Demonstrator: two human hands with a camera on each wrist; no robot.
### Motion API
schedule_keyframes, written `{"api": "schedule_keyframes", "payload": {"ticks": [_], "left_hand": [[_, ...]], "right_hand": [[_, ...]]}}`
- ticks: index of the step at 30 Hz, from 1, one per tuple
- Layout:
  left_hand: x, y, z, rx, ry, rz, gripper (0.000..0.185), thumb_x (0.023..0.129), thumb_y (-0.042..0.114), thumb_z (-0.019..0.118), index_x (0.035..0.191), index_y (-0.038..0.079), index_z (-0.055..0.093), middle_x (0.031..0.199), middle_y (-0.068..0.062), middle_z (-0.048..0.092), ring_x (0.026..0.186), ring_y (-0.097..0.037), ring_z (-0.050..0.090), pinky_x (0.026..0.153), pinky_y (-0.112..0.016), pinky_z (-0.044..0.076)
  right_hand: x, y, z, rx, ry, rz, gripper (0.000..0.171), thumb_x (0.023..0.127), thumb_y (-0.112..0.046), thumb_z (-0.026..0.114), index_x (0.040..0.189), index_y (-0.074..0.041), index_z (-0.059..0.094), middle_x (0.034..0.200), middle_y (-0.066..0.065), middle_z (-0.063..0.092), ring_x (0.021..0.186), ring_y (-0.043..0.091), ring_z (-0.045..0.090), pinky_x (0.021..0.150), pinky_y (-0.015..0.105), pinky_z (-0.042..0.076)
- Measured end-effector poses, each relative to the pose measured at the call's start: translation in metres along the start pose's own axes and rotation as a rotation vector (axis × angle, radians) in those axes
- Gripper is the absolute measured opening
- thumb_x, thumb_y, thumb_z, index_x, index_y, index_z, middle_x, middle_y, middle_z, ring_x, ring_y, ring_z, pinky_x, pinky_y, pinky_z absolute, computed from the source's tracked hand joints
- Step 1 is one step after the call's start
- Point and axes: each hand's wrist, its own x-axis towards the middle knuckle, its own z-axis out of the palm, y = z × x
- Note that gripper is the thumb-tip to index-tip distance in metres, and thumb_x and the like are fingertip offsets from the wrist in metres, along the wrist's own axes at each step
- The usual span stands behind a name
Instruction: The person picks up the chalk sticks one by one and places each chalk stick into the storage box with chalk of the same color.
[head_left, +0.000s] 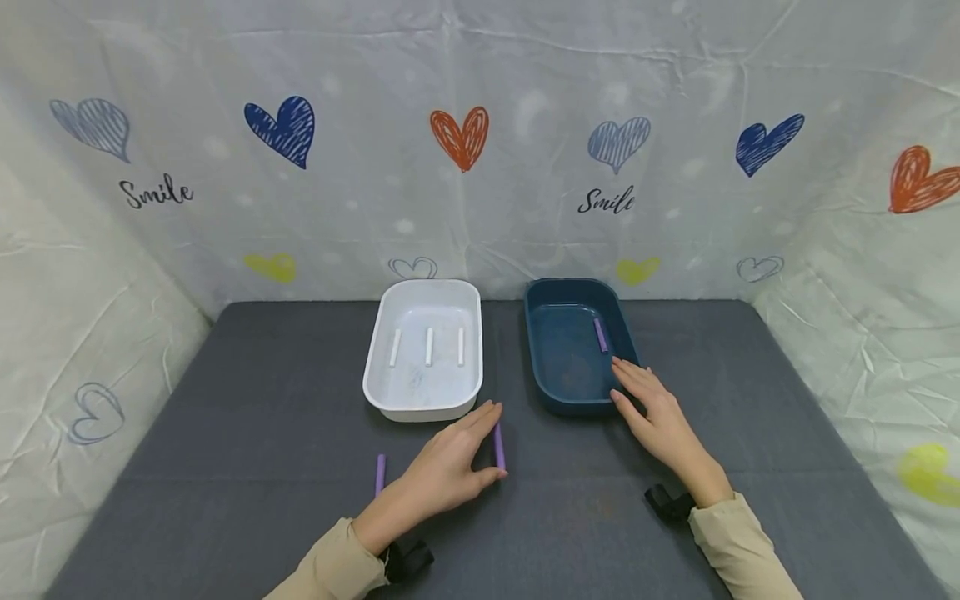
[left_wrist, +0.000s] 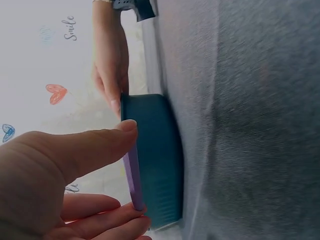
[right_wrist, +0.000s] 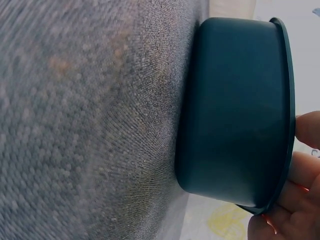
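In the head view my left hand (head_left: 442, 473) holds a purple stick (head_left: 498, 446) above the dark tabletop, in front of the gap between the two trays. The left wrist view has the thumb at one end of this stick (left_wrist: 132, 175) and fingertips at the other. My right hand (head_left: 663, 421) rests at the near right corner of a dark blue tray (head_left: 573, 407), its fingers fairly straight over the rim. Inside that tray lies a shorter-looking purple stick (head_left: 601, 335). The right wrist view shows the blue tray's outer wall (right_wrist: 235, 110) with fingers (right_wrist: 305, 170) at its rim.
Left of the blue tray stands a white tray (head_left: 423, 414) with three white sticks (head_left: 429, 347) lying apart in it. Another purple stick (head_left: 380, 473) is on the grey cloth beside my left wrist, partly hidden. A pale curtain (head_left: 525, 225) with printed hearts encloses the table's back and sides.
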Motion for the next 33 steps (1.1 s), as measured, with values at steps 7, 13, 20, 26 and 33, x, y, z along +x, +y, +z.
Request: {"api": "schedule_keyframes", "payload": {"ticks": [7,13,20,26,33], "left_hand": [[0.010,0.005,-0.001,0.001,0.014,0.006,0.080,0.081,0.021,0.084,0.146,-0.005,0.045,0.148,-0.024,0.044,0.135,-0.034,0.046,0.104,-0.052,0.044],[0.019,0.008,-0.004,0.011,0.029,0.022,0.080,0.081,0.020,0.084,0.146,-0.005,0.044,0.149,-0.023,0.044,0.137,-0.033,0.044,0.106,-0.049,0.042],[0.030,0.011,-0.006,-0.002,0.016,0.034,0.080,0.082,0.019,0.083,0.146,-0.005,0.043,0.150,-0.022,0.042,0.139,-0.032,0.042,0.108,-0.045,0.040],[0.040,0.014,-0.008,-0.024,0.007,0.030,0.080,0.082,0.018,0.083,0.147,-0.004,0.042,0.152,-0.021,0.041,0.139,-0.031,0.042,0.108,-0.045,0.041],[0.051,0.018,-0.009,-0.029,-0.021,0.004,0.081,0.082,0.019,0.083,0.149,-0.001,0.041,0.154,-0.017,0.039,0.140,-0.028,0.041,0.108,-0.043,0.041]], "right_hand": [[-0.001,0.001,0.000,-0.006,0.000,0.002,0.049,0.102,-0.017,0.057,0.146,0.003,0.046,0.150,0.020,0.044,0.139,0.041,0.038,0.116,0.057,0.020],[0.000,0.001,0.000,-0.007,0.002,0.004,0.049,0.102,-0.017,0.056,0.145,0.003,0.046,0.151,0.019,0.044,0.139,0.040,0.038,0.116,0.057,0.020],[0.000,0.001,0.000,-0.006,-0.004,0.011,0.049,0.102,-0.018,0.056,0.146,0.002,0.046,0.151,0.018,0.044,0.140,0.038,0.038,0.118,0.053,0.019],[0.000,0.001,0.000,-0.006,-0.007,0.013,0.049,0.102,-0.018,0.056,0.146,0.003,0.046,0.151,0.019,0.044,0.140,0.039,0.037,0.117,0.055,0.019],[0.000,0.000,0.000,-0.008,-0.007,0.012,0.049,0.102,-0.018,0.057,0.145,0.003,0.047,0.151,0.018,0.044,0.139,0.040,0.038,0.118,0.054,0.019]]}}
